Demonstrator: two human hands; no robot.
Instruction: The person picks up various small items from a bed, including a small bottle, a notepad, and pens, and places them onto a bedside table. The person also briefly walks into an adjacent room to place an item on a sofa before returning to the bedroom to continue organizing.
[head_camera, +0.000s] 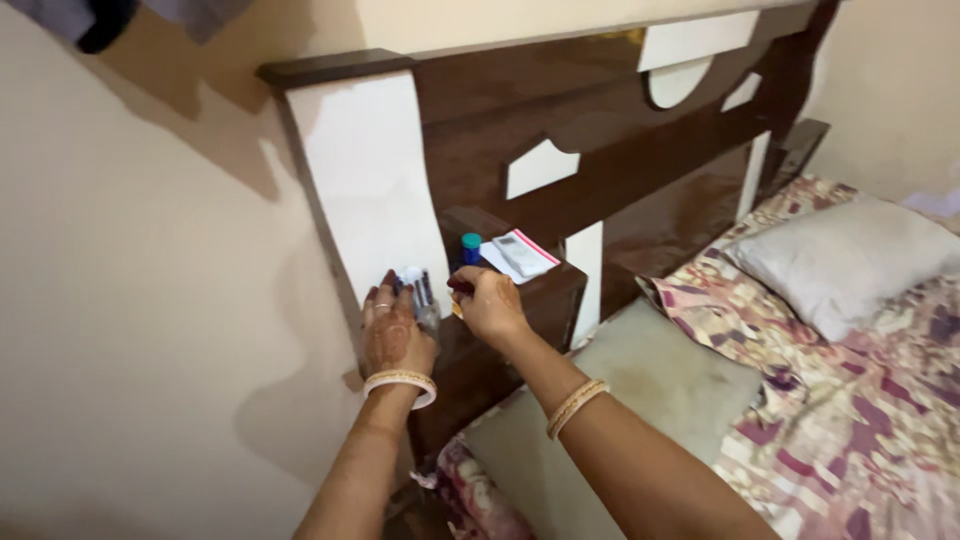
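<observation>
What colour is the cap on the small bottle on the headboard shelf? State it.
Teal-green cap on a blue small bottle, head view.

cream wall (150, 300), brown headboard (620, 150), patterned bed (850, 420)

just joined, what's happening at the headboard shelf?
A person stands at the corner shelf of a brown and white headboard beside a bed. The left hand is wrapped around a clear container with pens in it. The right hand pinches a small dark red item just beside it. Behind, on the shelf, stand a blue-capped bottle and a white packet.
</observation>
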